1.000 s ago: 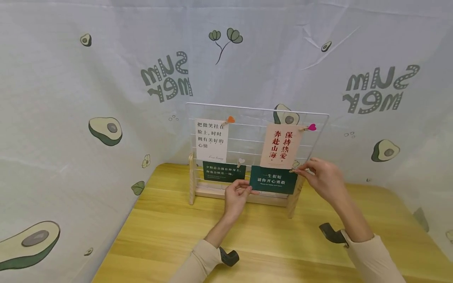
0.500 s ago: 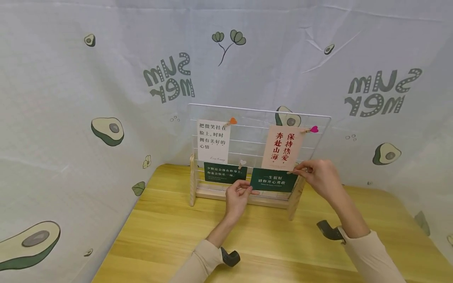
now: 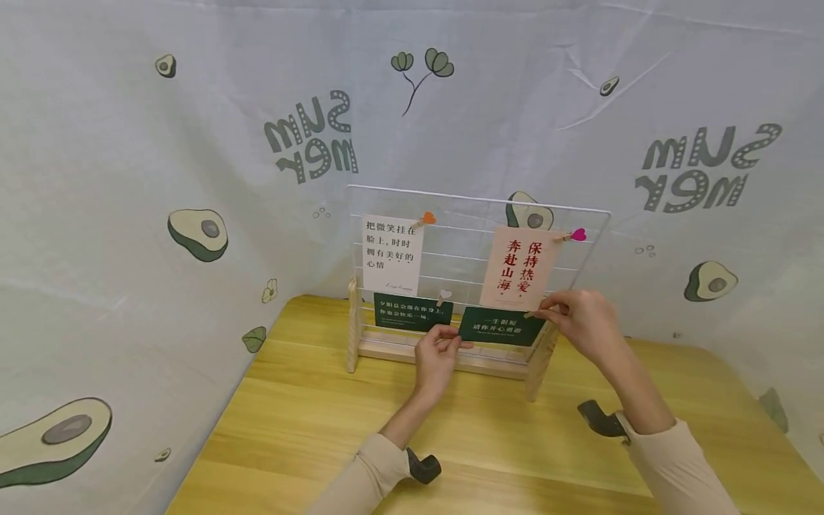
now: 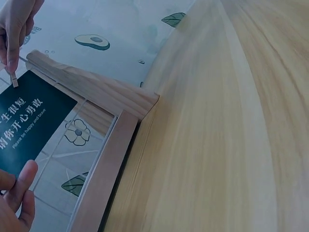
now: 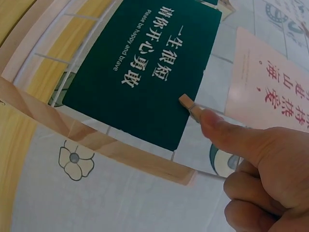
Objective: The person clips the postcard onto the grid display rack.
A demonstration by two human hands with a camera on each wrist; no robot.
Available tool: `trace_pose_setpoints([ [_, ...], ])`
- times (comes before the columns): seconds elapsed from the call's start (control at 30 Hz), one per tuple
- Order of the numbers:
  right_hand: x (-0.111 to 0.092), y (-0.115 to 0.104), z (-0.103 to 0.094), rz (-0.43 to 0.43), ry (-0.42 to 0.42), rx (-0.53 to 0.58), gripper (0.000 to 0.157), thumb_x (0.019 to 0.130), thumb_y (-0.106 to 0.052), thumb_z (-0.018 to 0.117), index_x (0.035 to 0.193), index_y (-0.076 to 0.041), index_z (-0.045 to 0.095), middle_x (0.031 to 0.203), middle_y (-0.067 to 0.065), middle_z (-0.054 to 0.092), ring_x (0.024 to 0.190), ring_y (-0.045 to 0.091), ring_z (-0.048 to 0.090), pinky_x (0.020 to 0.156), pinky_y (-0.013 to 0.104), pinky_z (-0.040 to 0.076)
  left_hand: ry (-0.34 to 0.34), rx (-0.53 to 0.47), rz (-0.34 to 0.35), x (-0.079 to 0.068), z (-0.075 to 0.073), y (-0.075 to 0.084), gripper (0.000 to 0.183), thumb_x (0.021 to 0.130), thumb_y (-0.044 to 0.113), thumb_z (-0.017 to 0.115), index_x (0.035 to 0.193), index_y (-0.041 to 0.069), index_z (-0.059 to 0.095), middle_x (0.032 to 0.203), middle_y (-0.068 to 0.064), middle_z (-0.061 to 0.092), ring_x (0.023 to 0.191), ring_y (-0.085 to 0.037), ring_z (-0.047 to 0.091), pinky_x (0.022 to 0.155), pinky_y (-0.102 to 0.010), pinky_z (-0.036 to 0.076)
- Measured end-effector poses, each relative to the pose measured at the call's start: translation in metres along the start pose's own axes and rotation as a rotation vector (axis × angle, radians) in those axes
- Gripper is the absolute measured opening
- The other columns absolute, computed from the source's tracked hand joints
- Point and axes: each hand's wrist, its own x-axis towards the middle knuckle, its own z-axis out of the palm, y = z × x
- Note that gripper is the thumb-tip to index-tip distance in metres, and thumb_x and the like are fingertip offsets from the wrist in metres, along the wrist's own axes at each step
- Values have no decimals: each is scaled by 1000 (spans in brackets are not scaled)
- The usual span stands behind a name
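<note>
A green card with white lettering lies against the lower right of a white wire grid rack. My left hand pinches the card's lower left corner between thumb and fingers. At its upper edge, towards the right, my right hand pinches a small wooden clothespin. The clothespin's tip overlaps the card's face in the right wrist view; whether it also grips a wire cannot be told. Just above hangs a pink card with red lettering, held by a clothespin with a magenta heart.
On the rack's left hang a white card, with an orange heart clothespin, and another green card, with a white heart clothespin. Wooden feet support the grid on the wooden table. A printed cloth hangs behind.
The head view has shifted slightly. Relative to the rack, my right hand has moved a little left with the clothespin. The held green card now looks shorter, its lower edge tilted.
</note>
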Motion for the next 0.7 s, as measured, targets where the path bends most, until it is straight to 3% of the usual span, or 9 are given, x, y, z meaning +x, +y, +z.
trace_pose_setpoints([
  [0.1, 1, -1, -1, 4, -14, -7, 8, 86, -5, 82, 88, 2, 78, 71, 13, 73, 56, 14, 47, 48, 24, 32, 16, 58, 22, -2, 0, 4, 10, 98, -8, 61, 106, -7, 66, 97, -25, 75, 54, -18, 66, 43, -14, 23],
  [0.13, 2, -2, -1, 4, -18, -12, 9, 86, -6, 82, 89, 2, 78, 68, 11, 71, 56, 14, 45, 48, 24, 31, 20, 81, 32, -3, 1, 5, 10, 98, -9, 61, 106, -6, 67, 95, -24, 76, 49, -14, 59, 43, -14, 23],
  [0.2, 3, -3, -1, 6, -26, -25, 11, 87, -8, 82, 91, 1, 78, 63, 6, 64, 55, 14, 42, 49, 25, 28, 31, 149, 79, -5, 1, 9, 11, 97, -9, 61, 106, -6, 67, 93, -22, 78, 48, -14, 58, 45, -14, 26],
  [0.3, 3, -4, -1, 3, -33, -47, 14, 88, -10, 81, 94, 2, 78, 58, 2, 55, 55, 13, 40, 49, 25, 26, 51, 248, 166, -8, 2, 15, 14, 97, -10, 61, 108, -7, 69, 98, -18, 76, 68, -23, 75, 54, -14, 39],
  [0.37, 3, -4, 0, 4, -33, -57, 17, 89, -10, 80, 98, 3, 78, 57, 2, 50, 55, 14, 38, 49, 25, 24, 63, 295, 213, -9, 3, 20, 16, 97, -10, 61, 111, -8, 70, 102, -18, 73, 87, -29, 79, 64, -16, 49],
  [0.53, -8, -2, 0, 15, 11, -23, 20, 91, -8, 78, 107, 2, 77, 56, -1, 42, 55, 13, 34, 49, 25, 23, 64, 325, 221, -11, 4, 27, 19, 98, -8, 60, 115, -7, 69, 110, -17, 69, 91, -28, 78, 90, -35, 60],
  [0.7, -38, 2, 1, -3, 119, 43, 16, 90, -6, 79, 106, -4, 79, 58, -6, 30, 54, 5, 24, 49, 24, 22, 39, 318, 216, -12, -2, 33, 21, 98, -11, 59, 116, -10, 68, 113, -21, 68, 93, -30, 78, 65, -19, 54],
])
